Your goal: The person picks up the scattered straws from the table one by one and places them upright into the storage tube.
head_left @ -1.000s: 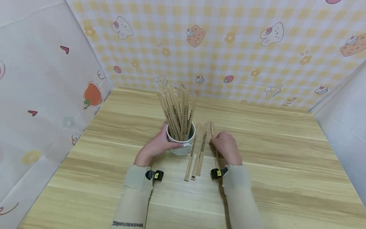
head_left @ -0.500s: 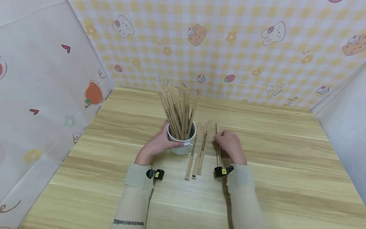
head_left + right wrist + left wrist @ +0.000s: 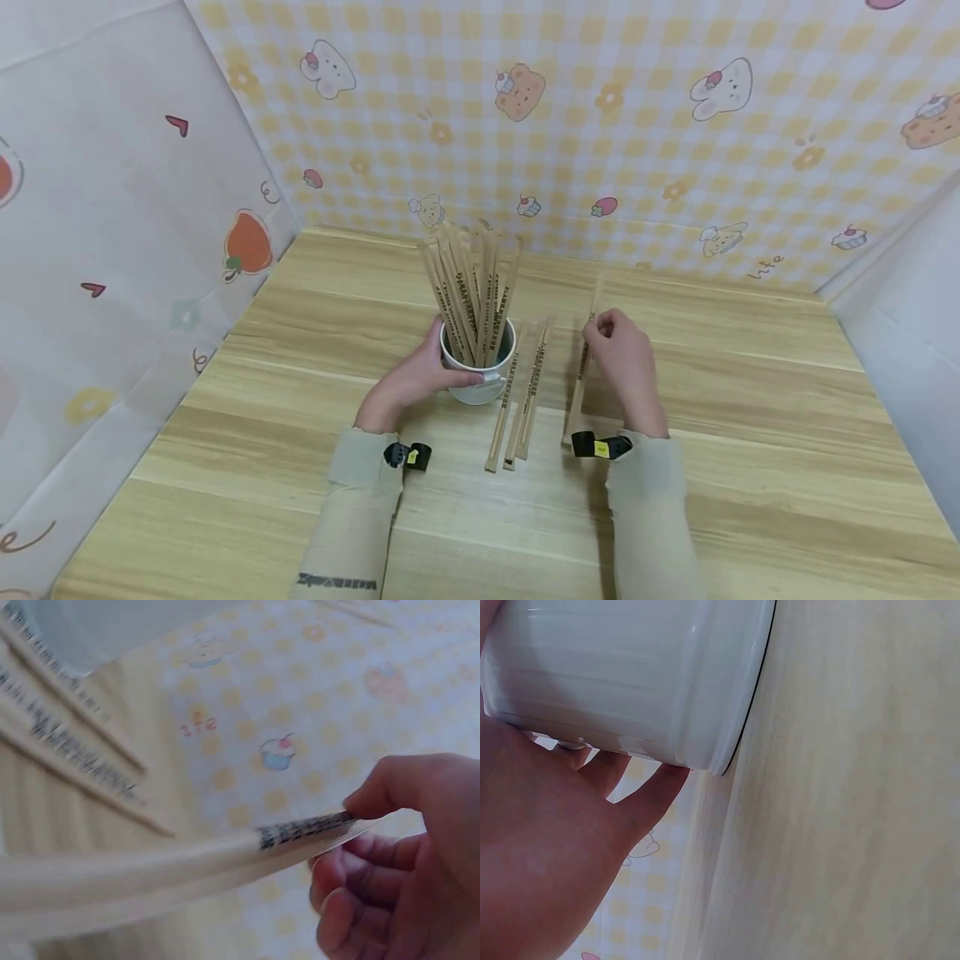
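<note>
My left hand grips a white bucket from its left side, thumb across the front near the rim. The left wrist view shows the fingers curled round the bucket wall. Several paper-wrapped straws stand in the bucket, fanned out at the top. Between thumb and fingers my right hand pinches one paper-wrapped straw, tilted with its upper end away from me. In the right wrist view that held straw crosses the foreground, printed with dark lettering.
Several more wrapped straws lie on the wooden table between the bucket and my right hand. A yellow checked cloth rises behind the table, and a pale printed cloth hangs at the left.
My right hand has moved right and away from me, lifting the straw, whose tilt has changed. The left hand and bucket stay in place.
</note>
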The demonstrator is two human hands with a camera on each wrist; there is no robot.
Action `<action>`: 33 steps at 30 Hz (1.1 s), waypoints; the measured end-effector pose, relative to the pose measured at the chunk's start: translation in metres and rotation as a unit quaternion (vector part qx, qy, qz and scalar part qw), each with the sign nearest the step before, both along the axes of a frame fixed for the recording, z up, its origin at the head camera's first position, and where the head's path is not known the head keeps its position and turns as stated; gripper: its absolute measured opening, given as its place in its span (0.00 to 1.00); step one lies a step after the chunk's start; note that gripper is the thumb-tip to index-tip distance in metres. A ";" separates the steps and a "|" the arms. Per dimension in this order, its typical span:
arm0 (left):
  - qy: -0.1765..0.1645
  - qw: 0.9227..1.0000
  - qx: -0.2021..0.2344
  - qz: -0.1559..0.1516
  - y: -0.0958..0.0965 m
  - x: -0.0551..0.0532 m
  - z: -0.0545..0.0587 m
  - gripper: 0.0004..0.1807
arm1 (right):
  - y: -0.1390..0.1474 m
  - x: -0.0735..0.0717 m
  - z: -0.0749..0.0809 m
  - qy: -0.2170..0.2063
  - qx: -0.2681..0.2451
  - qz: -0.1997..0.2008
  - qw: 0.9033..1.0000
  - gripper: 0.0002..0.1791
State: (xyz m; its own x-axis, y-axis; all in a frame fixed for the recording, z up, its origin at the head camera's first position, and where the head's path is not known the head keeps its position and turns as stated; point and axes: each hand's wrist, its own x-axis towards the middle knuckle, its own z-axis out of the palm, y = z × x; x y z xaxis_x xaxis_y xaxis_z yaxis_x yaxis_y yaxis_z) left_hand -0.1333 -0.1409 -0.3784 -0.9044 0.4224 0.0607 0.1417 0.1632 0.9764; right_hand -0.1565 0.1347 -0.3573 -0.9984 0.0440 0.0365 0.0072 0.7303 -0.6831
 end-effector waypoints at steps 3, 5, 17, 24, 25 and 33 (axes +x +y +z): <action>0.001 1.000 0.001 0.002 0.000 0.000 0.001 0.57 | -0.003 0.004 0.012 0.046 -0.039 -0.014 0.998 0.13; 0.001 1.000 0.004 0.002 0.000 0.000 0.001 0.57 | -0.005 0.006 0.018 0.079 -0.061 -0.027 0.995 0.13; 0.001 1.000 0.006 -0.003 0.000 0.000 0.002 0.57 | -0.015 0.019 0.052 0.248 -0.271 -0.023 0.930 0.13; 0.004 1.000 0.001 -0.001 0.000 0.000 0.002 0.57 | -0.026 0.031 0.074 0.317 -0.367 -0.001 0.874 0.10; 0.003 1.000 0.000 0.000 0.000 0.000 0.002 0.57 | -0.028 0.032 0.076 0.324 -0.371 0.001 0.870 0.11; 0.003 1.000 0.010 -0.009 0.000 -0.003 -0.005 0.56 | -0.049 0.032 0.081 0.320 -0.397 0.005 0.860 0.14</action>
